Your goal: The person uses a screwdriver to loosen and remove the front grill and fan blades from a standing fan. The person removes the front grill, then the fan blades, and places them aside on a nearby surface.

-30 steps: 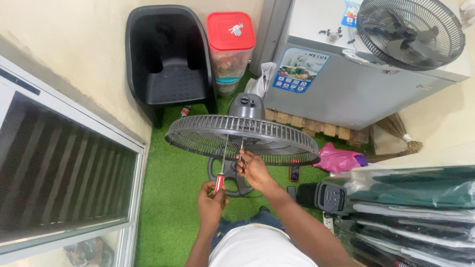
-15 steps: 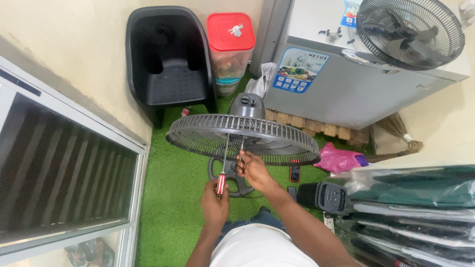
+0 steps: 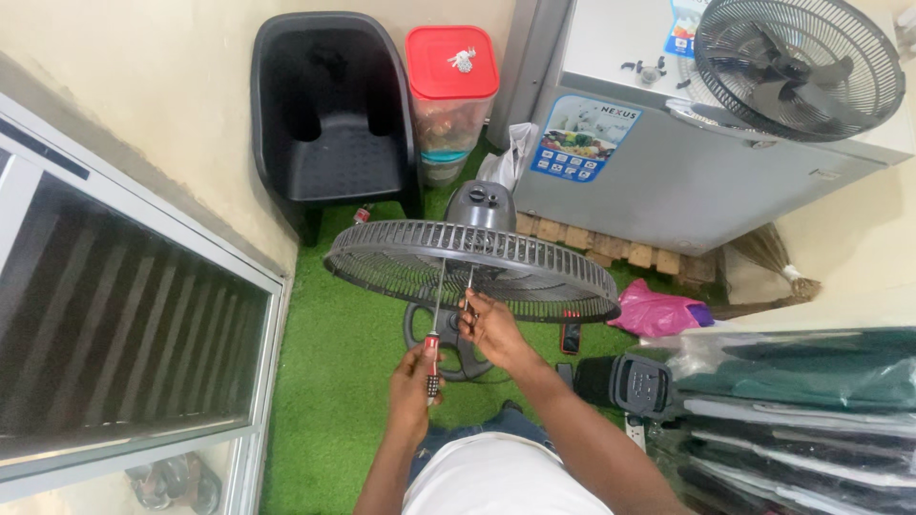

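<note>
A dark grey standing fan with its round grille [image 3: 477, 262] tilted flat stands on green turf in front of me. My left hand [image 3: 417, 381] grips a screwdriver [image 3: 434, 339] with a red and black handle, its shaft pointing up at the near rim of the grille. My right hand [image 3: 491, 324] pinches a thin metal piece, perhaps a screw or second tool, at the grille rim just right of the screwdriver tip. The fan's round base [image 3: 448, 339] shows below the grille, partly hidden by my hands.
A black plastic chair [image 3: 329, 114] and a red-lidded clear container [image 3: 451, 95] stand at the back. A grey chest freezer [image 3: 668, 153] carries another fan grille [image 3: 797, 62]. A pink bag [image 3: 658, 313], a black speaker [image 3: 634, 384] and stacked dark items [image 3: 811, 410] lie right. A metal-framed window [image 3: 124, 315] is left.
Both hands stay at the grille rim; the left hand and screwdriver shift only slightly. The view has barely moved.
</note>
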